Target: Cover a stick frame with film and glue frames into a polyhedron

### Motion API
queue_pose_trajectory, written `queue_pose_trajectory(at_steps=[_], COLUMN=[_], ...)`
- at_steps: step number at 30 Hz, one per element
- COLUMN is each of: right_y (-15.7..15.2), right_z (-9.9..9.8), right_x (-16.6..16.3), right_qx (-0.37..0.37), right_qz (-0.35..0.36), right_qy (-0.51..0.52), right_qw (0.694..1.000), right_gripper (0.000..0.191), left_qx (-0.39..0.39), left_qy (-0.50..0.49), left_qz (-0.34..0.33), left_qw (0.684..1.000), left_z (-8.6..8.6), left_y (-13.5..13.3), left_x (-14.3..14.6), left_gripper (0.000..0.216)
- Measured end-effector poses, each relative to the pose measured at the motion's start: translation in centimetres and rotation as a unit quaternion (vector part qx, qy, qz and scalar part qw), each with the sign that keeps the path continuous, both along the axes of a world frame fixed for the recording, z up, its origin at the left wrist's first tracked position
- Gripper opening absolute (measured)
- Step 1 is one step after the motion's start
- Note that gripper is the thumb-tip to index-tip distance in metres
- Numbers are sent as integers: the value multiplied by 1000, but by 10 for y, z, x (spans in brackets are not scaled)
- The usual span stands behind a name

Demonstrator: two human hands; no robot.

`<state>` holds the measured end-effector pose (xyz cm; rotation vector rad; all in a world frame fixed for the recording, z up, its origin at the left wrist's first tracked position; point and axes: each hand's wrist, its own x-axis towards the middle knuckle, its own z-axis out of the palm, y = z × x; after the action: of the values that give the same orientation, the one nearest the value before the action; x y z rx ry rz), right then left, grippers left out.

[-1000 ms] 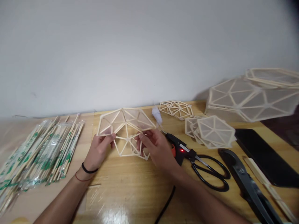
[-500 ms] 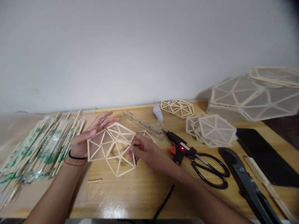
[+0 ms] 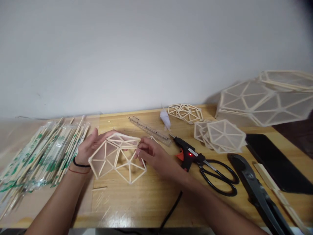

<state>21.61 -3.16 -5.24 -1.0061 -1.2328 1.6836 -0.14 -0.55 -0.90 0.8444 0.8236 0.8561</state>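
Note:
A stick frame of joined polygons point(image 3: 105, 160) is held up over the table. Some of its panels are backed with pale translucent sheet, while the lower right one looks bare. My right hand point(image 3: 153, 155) pinches its upper right edge between thumb and fingers. Behind its upper left side is my left hand point(image 3: 90, 145), thumb raised and apart, the fingers stretched out and partly hidden by the panels. Whether the left palm bears any weight I cannot tell. Partly behind my right hand, another small stick piece point(image 3: 153, 138) lies on the table.
Wrapped chopsticks point(image 3: 49, 156) lie at left. A ruler point(image 3: 149, 130), glue gun point(image 3: 189, 155) with a lit red light, scissors point(image 3: 220, 176), black-handled cutter point(image 3: 256, 192) and dark flat slab point(image 3: 278, 163) spread rightward. Covered panels point(image 3: 225, 135), bare frames point(image 3: 186, 112) and a large covered structure point(image 3: 266, 101) stand behind.
The stick frame has tilted, its top panel now seen more edge-on. My left fingers have dropped behind it and the thumb has risen. My right hand keeps its pinch.

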Motion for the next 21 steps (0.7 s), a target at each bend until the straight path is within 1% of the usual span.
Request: queue_pose_trajectory(at_steps=[2, 4, 9, 12, 17, 21], right_y=[1, 3, 4, 4, 4, 4], right_z=[2, 3, 4, 4, 3, 2], right_x=[1, 2, 2, 2, 4, 5], right_qx=[-18, -30, -31, -24, -19, 11], right_qz=[-17, -26, -34, -35, -38, -38], right_qy=[14, 26, 26, 22, 29, 29], right_qw=[1000, 999, 999, 999, 999, 999], right_gripper=[17, 21, 22, 20, 20, 17], left_qx=[-13, -14, -6, -13, -3, 11], left_qy=[0, 1, 7, -15, -31, -25], left_qz=[34, 43, 15, 4, 30, 44], left_qw=[999, 999, 1000, 1000, 999, 999], left_z=[1, 3, 10, 12, 4, -5], left_y=[-2, -3, -2, 0, 10, 21], left_x=[3, 6, 6, 6, 4, -2], left_gripper=[66, 67, 74, 79, 77, 62])
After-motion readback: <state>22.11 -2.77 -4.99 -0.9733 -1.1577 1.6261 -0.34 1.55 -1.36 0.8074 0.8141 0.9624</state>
